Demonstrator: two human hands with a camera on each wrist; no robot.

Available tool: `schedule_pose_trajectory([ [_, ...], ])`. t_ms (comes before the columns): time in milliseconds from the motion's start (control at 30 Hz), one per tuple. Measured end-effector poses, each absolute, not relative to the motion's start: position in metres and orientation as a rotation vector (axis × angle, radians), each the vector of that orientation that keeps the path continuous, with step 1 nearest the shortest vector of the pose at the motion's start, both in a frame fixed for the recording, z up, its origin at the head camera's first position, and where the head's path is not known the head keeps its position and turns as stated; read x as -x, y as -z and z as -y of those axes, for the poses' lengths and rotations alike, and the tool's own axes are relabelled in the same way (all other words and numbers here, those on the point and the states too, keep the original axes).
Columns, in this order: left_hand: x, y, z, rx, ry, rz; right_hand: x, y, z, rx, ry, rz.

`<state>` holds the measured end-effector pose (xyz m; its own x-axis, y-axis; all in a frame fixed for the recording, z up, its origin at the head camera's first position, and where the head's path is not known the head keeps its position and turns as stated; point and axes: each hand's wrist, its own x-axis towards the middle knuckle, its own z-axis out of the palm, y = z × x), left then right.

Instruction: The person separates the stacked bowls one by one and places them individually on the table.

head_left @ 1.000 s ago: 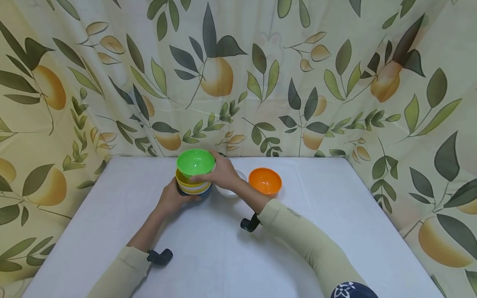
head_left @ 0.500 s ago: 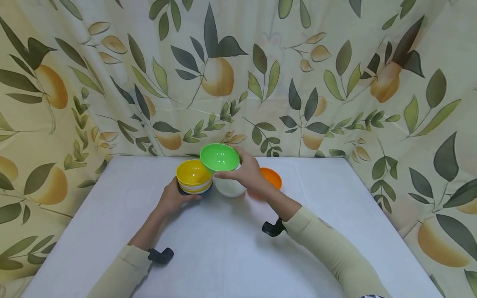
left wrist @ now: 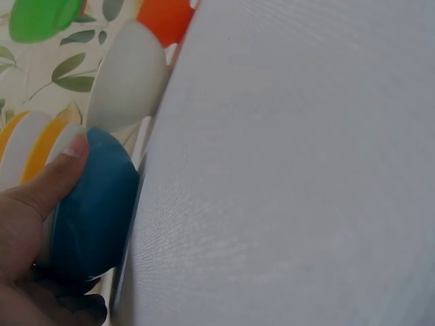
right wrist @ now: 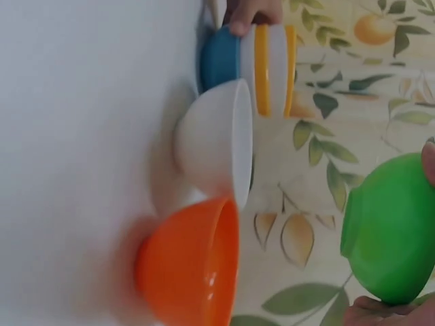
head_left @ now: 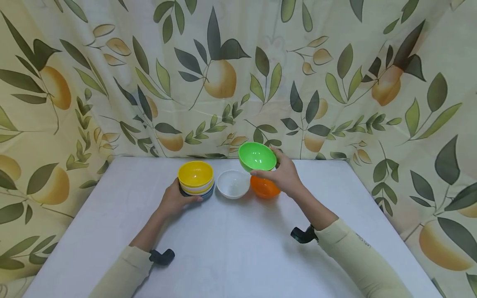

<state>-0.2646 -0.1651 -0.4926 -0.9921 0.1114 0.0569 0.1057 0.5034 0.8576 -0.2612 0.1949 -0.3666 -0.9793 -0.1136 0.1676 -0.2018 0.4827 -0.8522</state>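
Observation:
My right hand point(head_left: 285, 174) grips a green bowl point(head_left: 257, 156) by its side, holding it in the air above the orange bowl point(head_left: 264, 188). In the right wrist view the green bowl point(right wrist: 391, 227) is clear of the others. At the left, my left hand point(head_left: 174, 199) holds a nested stack of bowls, its thumb and fingers around the lower part. A yellow bowl point(head_left: 195, 174) tops the stack, with white and yellow rims below and a blue bowl point(left wrist: 102, 204) at the bottom. Between stack and orange bowl stands a white bowl point(head_left: 233, 184).
A white cloth covers the table point(head_left: 238, 248). Close behind its far edge hangs a curtain point(head_left: 238, 82) with a fruit and leaf print. A black camera mount sits on each wrist.
My right hand has lifted the green bowl off the stack and carried it to the right, past the white bowl to over the orange one. The left hand stays at the stack.

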Motion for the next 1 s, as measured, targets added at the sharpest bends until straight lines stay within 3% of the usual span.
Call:
schedule_pose_trajectory([
  [533, 0.263, 0.493, 0.165, -0.200, -1.561, -2.716, 0.241, 0.401, -0.296, 0.021, -1.389, 2.671],
  [1000, 0.266, 0.492, 0.166, -0.192, -1.525, -2.736, 0.245, 0.446, -0.320, 0.207, -1.319, 2.799],
])
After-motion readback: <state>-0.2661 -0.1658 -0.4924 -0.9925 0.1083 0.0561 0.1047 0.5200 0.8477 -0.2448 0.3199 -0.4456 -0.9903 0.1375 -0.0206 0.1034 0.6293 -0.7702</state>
